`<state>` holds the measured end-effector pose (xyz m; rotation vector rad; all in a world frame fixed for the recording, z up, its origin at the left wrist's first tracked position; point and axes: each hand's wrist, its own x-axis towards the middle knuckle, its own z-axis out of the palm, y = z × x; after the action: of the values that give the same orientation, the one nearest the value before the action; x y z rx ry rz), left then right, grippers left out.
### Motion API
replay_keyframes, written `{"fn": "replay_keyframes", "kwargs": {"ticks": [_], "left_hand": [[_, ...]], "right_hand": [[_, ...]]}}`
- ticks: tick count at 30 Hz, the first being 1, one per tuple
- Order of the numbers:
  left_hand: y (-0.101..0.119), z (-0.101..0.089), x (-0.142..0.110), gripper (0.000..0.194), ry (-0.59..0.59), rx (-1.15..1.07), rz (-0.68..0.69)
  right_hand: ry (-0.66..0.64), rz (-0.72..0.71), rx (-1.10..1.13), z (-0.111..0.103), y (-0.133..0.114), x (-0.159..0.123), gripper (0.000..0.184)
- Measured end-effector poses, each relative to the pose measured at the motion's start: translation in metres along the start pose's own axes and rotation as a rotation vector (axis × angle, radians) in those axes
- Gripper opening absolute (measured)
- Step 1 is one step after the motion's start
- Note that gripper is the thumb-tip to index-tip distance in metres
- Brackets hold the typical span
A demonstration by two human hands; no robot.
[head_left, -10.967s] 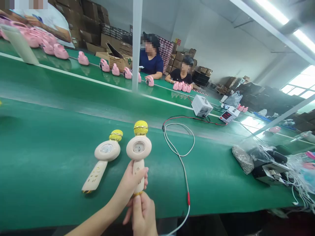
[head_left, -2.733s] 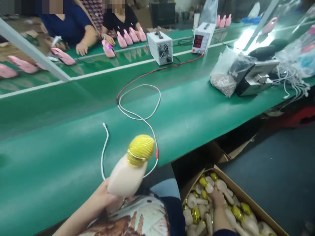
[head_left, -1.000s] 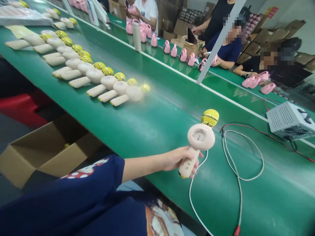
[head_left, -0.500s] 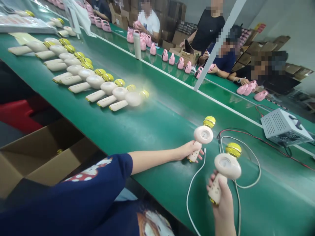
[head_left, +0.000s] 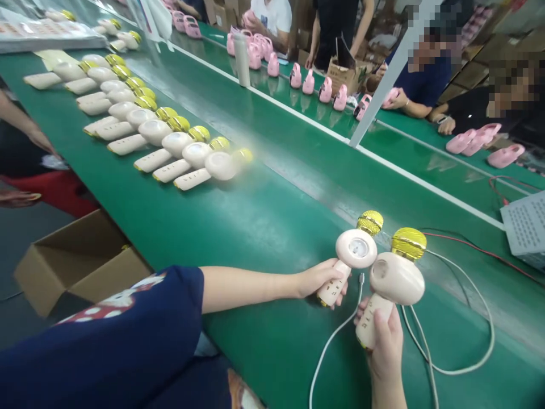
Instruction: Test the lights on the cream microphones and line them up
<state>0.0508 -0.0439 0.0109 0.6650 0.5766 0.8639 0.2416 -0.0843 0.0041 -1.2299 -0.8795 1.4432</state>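
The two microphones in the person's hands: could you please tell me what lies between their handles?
In the head view, a white cable with a metal plug end runs between the microphone in the left hand and the microphone in the right hand.

Two hands [head_left: 321, 278] hold two gold-headed karaoke microphones [head_left: 356, 248], one per hand; also present: one open cardboard carton [head_left: 46, 272], one power supply unit [head_left: 525, 227], one white bottle [head_left: 242, 67].

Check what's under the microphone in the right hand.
Under the pale karaoke microphone in the right hand are the green conveyor belt and a white cable. The hand covers whatever lies directly beneath the handle.
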Motion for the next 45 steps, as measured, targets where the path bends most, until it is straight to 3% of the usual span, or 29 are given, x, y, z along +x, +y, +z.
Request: {"fn": "replay_keyframes", "kwargs": {"ticks": [5, 11, 17, 21, 25, 31, 40, 45], "left_hand": [[0.004, 0.004, -0.007, 0.041, -0.025, 0.05, -0.006], [0.003, 0.006, -0.012, 0.04, -0.114, 0.094, -0.033], [-0.001, 0.006, -0.014, 0.044, -0.173, 0.066, -0.04], [-0.005, 0.005, -0.013, 0.047, -0.148, 0.061, -0.02], [-0.009, 0.003, -0.011, 0.05, -0.135, 0.048, 0.009], [-0.014, 0.002, -0.011, 0.051, -0.21, 0.034, 0.065], [-0.015, -0.001, -0.011, 0.05, -0.215, 0.107, 0.106], [-0.019, -0.003, -0.014, 0.049, -0.182, 0.231, 0.15]], "right_hand": [[-0.238, 0.191, 0.204, 0.008, -0.017, -0.007, 0.046], [-0.188, 0.273, 0.419, 0.014, -0.023, -0.004, 0.026], [-0.174, 0.221, 0.412, 0.014, -0.021, -0.006, 0.025], [-0.172, 0.217, 0.356, 0.016, -0.016, -0.005, 0.024], [-0.211, 0.193, 0.292, 0.018, -0.014, -0.005, 0.025], [-0.261, 0.154, 0.229, 0.022, -0.012, -0.007, 0.026], [-0.269, 0.11, 0.206, 0.02, -0.008, -0.007, 0.025], [-0.232, 0.012, 0.158, 0.019, -0.005, -0.007, 0.022]]}}
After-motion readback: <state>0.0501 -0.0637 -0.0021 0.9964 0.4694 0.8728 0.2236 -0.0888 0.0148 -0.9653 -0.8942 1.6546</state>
